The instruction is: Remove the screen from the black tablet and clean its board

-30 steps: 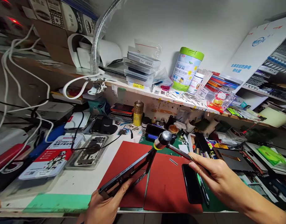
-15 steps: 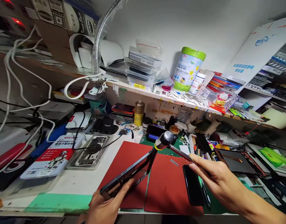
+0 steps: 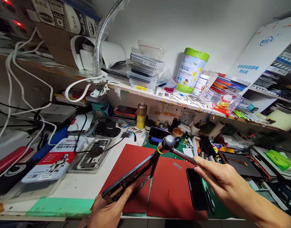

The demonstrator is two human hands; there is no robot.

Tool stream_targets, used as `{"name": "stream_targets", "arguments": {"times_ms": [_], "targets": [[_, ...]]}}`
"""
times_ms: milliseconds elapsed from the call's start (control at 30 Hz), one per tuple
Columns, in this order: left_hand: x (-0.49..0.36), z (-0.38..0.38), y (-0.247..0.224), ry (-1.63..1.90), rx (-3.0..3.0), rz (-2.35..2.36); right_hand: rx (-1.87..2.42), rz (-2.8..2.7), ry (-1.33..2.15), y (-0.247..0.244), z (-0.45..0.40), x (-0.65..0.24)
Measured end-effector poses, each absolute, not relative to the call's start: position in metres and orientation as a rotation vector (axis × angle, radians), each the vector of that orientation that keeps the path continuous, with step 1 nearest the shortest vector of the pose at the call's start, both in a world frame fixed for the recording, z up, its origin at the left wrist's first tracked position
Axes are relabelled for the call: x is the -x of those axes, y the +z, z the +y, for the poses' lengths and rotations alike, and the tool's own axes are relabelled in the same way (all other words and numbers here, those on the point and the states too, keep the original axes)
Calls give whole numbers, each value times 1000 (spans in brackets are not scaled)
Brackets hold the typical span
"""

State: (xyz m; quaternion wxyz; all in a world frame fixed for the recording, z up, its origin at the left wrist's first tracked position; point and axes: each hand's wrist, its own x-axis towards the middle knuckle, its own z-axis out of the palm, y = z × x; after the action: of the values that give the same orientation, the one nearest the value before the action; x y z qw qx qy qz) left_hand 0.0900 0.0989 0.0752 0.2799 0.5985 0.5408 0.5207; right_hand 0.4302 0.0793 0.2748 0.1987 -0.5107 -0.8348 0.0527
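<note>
My left hand (image 3: 109, 207) is closed around the near end of a dark metal device frame (image 3: 132, 174), which is tilted on edge above the red mat (image 3: 174, 186). Its far corner meets the yellow-ringed face of a small hammer (image 3: 167, 144). The hammer's thin handle is gripped by my right hand (image 3: 221, 177), fingers and thumb wrapped round it. A black phone (image 3: 196, 189) lies at the mat's right side, with a pen-like tool (image 3: 209, 196) beside it. Two thin strips (image 3: 177, 166) rest on the mat.
To the left are a battery box (image 3: 51, 160) and a clear case (image 3: 94, 155) holding a phone housing. A spray can (image 3: 141, 115) stands behind, below a crowded shelf (image 3: 178, 99). Tools and an open device (image 3: 242, 163) lie right.
The hammer head has shifted very slightly, and my right hand has moved a little to the right. My left hand and the frame look almost unchanged.
</note>
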Motion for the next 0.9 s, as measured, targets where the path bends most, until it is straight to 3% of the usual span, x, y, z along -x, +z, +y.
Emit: {"name": "stream_targets", "arguments": {"times_ms": [167,400,633,767,900], "targets": [[-86,97,74,1355,-1545,1517,1312,-2133,9,280,79,-436],[-94,96,72,1335,-1391,1444,1379,-2252,203,245,76,-428],[-98,98,82,1316,-1357,1464,1447,-1965,292,256,66,-438],[-102,98,104,1349,-1245,1469,1626,-1616,674,236,43,-438],[-97,89,125,1334,-1011,1486,1671,-1334,998,165,32,-423]]}}
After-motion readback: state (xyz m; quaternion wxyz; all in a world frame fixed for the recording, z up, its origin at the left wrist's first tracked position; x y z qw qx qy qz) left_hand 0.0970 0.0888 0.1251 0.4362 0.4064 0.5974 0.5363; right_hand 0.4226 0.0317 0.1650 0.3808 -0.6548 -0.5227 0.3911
